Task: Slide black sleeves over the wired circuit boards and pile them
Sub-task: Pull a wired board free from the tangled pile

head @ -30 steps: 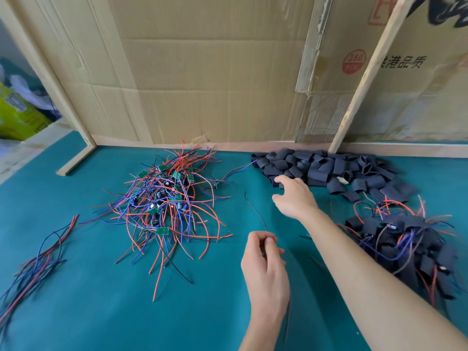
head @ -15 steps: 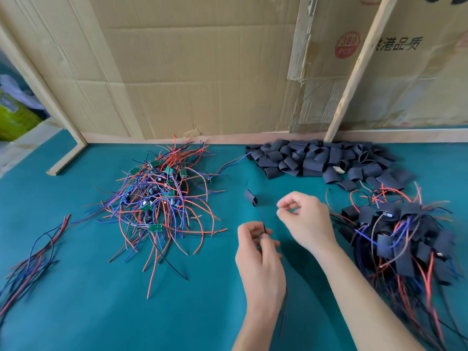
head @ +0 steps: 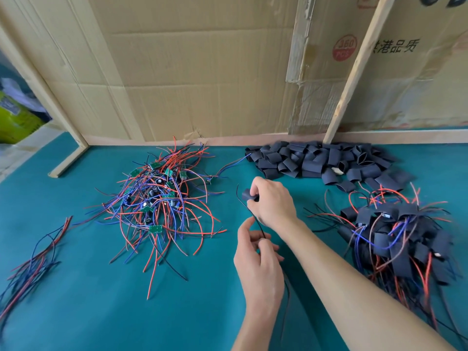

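Now right hand [head: 274, 203] pinches one black sleeve [head: 247, 195]; left hand [head: 258, 259] grips one thin black wire [head: 253, 217] (three piles around).

On the cardboard [head: 202, 72] behind the bench, upper right: a red round stamp [head: 345, 47] reading "360" over "PCS". Just right of it, past the wooden slat [head: 359, 64], black Chinese print [head: 396, 47], readable as "港品质", the first character cut off by the slat. At the top edge, parts of larger red and black lettering, too cropped to read. Nothing legible on the green boards, sleeves or wires.
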`<move>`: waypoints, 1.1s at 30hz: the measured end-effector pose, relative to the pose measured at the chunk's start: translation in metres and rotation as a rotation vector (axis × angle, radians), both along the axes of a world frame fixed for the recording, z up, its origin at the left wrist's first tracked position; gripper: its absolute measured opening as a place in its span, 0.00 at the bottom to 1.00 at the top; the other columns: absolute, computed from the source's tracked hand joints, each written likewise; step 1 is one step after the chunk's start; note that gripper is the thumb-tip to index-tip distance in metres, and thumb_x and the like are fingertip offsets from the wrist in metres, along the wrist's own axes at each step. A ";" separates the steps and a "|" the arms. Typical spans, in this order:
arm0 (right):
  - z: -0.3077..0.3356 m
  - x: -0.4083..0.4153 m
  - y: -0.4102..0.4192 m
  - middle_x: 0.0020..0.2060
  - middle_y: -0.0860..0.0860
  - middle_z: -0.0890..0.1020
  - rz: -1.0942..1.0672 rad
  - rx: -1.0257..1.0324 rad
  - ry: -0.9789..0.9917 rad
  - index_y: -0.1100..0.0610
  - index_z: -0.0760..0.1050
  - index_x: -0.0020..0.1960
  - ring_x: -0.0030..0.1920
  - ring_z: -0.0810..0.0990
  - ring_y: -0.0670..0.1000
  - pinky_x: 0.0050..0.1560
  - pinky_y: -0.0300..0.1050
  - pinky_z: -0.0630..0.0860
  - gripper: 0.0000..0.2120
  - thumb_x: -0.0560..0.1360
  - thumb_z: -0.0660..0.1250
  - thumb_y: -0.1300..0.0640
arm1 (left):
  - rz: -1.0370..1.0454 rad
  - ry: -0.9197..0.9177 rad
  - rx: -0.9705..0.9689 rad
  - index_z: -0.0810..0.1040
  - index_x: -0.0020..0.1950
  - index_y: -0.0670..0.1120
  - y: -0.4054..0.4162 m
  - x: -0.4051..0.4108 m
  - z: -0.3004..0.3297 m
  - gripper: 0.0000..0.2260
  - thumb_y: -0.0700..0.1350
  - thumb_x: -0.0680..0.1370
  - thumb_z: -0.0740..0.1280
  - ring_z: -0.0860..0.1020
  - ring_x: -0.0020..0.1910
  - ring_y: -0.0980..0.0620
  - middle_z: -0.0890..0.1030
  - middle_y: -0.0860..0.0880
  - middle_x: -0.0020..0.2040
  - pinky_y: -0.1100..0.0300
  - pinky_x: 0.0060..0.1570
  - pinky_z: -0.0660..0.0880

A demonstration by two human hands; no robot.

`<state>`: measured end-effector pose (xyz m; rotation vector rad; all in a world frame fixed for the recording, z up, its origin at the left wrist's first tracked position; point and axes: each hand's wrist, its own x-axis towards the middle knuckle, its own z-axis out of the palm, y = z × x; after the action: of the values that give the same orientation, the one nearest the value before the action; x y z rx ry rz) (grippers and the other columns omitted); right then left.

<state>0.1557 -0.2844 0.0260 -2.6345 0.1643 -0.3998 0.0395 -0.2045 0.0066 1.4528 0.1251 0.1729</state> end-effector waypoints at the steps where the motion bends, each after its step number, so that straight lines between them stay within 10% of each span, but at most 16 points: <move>1: 0.002 -0.002 -0.003 0.42 0.47 0.83 -0.009 0.081 -0.004 0.52 0.75 0.43 0.44 0.77 0.54 0.40 0.47 0.74 0.06 0.74 0.71 0.60 | -0.006 -0.002 -0.004 0.77 0.61 0.56 0.000 -0.001 0.000 0.22 0.31 0.79 0.57 0.79 0.33 0.53 0.81 0.48 0.44 0.66 0.32 0.74; 9: 0.013 -0.073 -0.028 0.34 0.44 0.84 -0.033 0.684 -0.076 0.50 0.78 0.40 0.32 0.78 0.43 0.34 0.38 0.76 0.09 0.64 0.76 0.59 | -0.072 -0.003 0.003 0.78 0.68 0.53 -0.002 0.001 0.000 0.25 0.30 0.78 0.59 0.81 0.34 0.51 0.82 0.46 0.46 0.63 0.31 0.77; 33: 0.016 -0.102 -0.038 0.37 0.49 0.88 0.169 0.694 0.056 0.51 0.73 0.49 0.36 0.85 0.53 0.41 0.51 0.80 0.12 0.73 0.75 0.51 | -0.143 -0.054 0.062 0.81 0.59 0.59 0.000 -0.003 0.001 0.23 0.33 0.77 0.60 0.81 0.37 0.51 0.83 0.52 0.42 0.63 0.31 0.78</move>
<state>0.0532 -0.3223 0.0422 -1.9555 0.0766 -0.1664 0.0361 -0.2043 0.0078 1.5119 -0.0290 0.1000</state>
